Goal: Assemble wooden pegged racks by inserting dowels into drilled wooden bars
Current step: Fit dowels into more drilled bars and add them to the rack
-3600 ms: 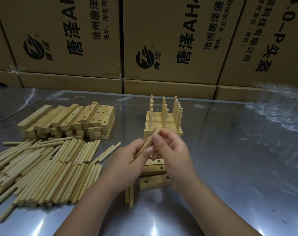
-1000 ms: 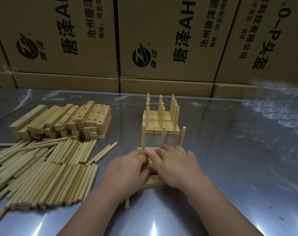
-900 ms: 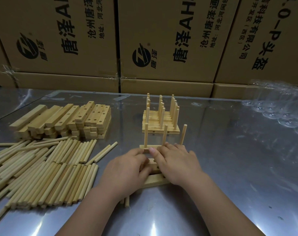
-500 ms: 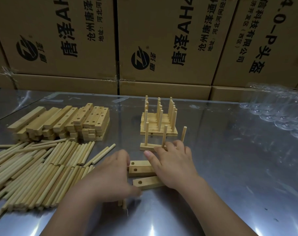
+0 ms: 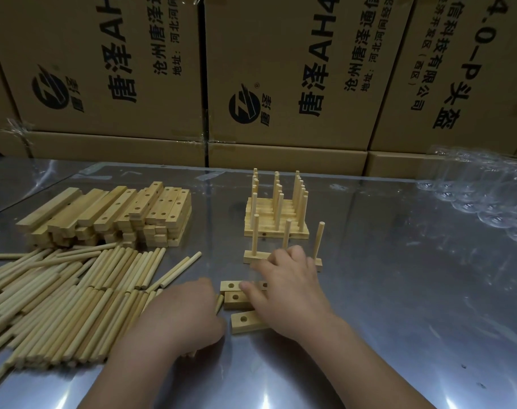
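1. Currently the work sits between racks: a three-dowel rack [image 5: 252,257] stands upright mid-bench [image 5: 413,305], just on the near side of the finished racks [image 5: 276,215], which are lined up toward the far edge.
2. Right hand [image 5: 286,290] hovers over three loose drilled bars [image 5: 236,299] lying holes-up. Its fingers are loose and spread, holding nothing visible. The thumb touches the farthest bar. The hand is blurred.
3. Left hand [image 5: 183,317] is low toward the near edge, back up, covering a few loose dowels [image 5: 219,302] whose ends poke out. The fingers curl under the palm, so I cannot tell if they grip yet.
4. Supply: the dowel pile [image 5: 59,305] lies along the left edge, with the stack of drilled bars [image 5: 118,214] behind it toward the far-left corner. Cardboard boxes [image 5: 280,69] line the far edge.
5. Step, as I judge it: starting the next rack, fetching a bar and dowels.
6. Next move calls for one bar pulled clear of the other two and pinned flat by the right hand. A dowel end then gets lined up over a hole and pushed straight down. A tilted entry would likely jam or tip the bar.
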